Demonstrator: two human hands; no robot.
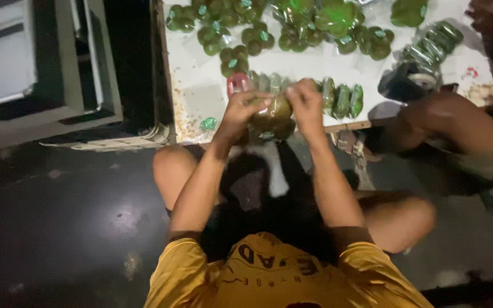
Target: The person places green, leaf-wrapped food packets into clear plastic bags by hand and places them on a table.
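Yellow shirt fabric (pixel 275 279) fills the bottom of the view, nearest the camera, with both forearms extending upward from it toward the counter (pixel 201 97). Bare knees show on either side of the arms, above a dark floor (pixel 58 228).

Left hand (pixel 243 108): fingers curled and closed on the upper left side of a clear-wrapped pack of round greenish-brown pieces (pixel 272 117). Right hand (pixel 304 102): fingers pinched shut on the upper right side of the same pack. The pack sits between the two hands, in contact with both, and hangs just in front of the near edge of the counter (whether it rests on that edge cannot be determined).

Directly behind the hands, a row of green wrapped pieces (pixel 343 100) lies along the counter's near edge, with a red-tinted piece (pixel 236 82) at its left end. Further back, clusters of round green pieces (pixel 246 31) are spread across the white surface. One small green piece (pixel 208 123) lies apart, near the counter's left corner.

At right, another person's bent limb (pixel 457 120) rests beside the counter, close to a sleeve of stacked green pieces (pixel 435 43). Grey cabinet panels (pixel 29 63) stand at left.
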